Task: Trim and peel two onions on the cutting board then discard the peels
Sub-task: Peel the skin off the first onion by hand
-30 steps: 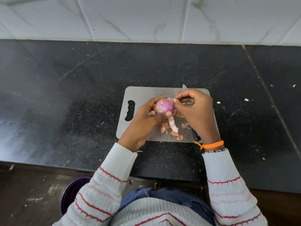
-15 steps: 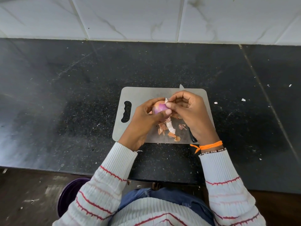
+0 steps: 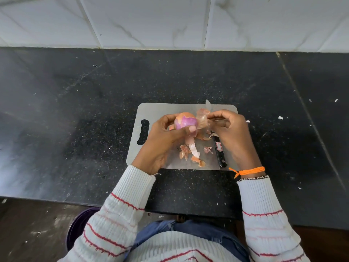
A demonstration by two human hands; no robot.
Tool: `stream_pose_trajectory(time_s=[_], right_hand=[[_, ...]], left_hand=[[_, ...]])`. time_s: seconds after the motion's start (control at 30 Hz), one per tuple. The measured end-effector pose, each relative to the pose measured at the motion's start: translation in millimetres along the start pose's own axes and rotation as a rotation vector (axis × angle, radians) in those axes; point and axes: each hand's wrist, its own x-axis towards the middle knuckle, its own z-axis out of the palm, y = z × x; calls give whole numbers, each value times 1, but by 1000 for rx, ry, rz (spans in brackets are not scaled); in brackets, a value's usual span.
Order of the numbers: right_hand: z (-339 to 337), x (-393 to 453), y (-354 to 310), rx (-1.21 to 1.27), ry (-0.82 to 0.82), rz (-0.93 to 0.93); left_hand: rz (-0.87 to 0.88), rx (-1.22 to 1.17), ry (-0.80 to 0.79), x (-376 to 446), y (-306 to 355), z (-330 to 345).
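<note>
A grey cutting board [image 3: 156, 110] lies on the black counter. Above it my left hand [image 3: 162, 140] grips a purple onion [image 3: 185, 121], partly bare, with some papery skin still on its top. My right hand [image 3: 228, 133] pinches a strip of brown peel [image 3: 202, 118] pulled out to the right of the onion. Several loose peel scraps [image 3: 190, 152] lie on the board below the onion. A black-handled knife [image 3: 220, 152] rests on the board under my right hand, its blade tip showing past the far edge. Only one onion is visible.
The black stone counter [image 3: 75, 120] runs wide on both sides, speckled with small white crumbs on the right. A white tiled wall [image 3: 170, 21] stands behind. Below the counter edge at the lower left sits a dark purple bin [image 3: 79, 225].
My right hand has pulled a strip of peel away from the onion toward the right, baring more purple flesh. The left hand kept hold of the onion.
</note>
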Motion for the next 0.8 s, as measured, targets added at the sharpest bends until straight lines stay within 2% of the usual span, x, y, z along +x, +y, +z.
stream_pose_trajectory(time_s=[0.13,0.3,0.43,0.57,0.63,0.8], right_hand=[[-1,-6,-10,177,-75,24],[-2,-9,-14,219,-88,-8],[-4,-7,-4,103,25,-17],[1,-11,-1,-211,101,-194],[0,-12,2,-336,114,-213],[-5,-16,-8,-271,11,-218]], left_hand=[[-14,-28,13,2,-1,6],[-28,-16,11,4,-7,11],[-21,-4,-8,3,-7,13],[3,6,-32,1,-5,16],[26,1,-49,-1,-4,17],[194,256,-36,-3,-4,19]])
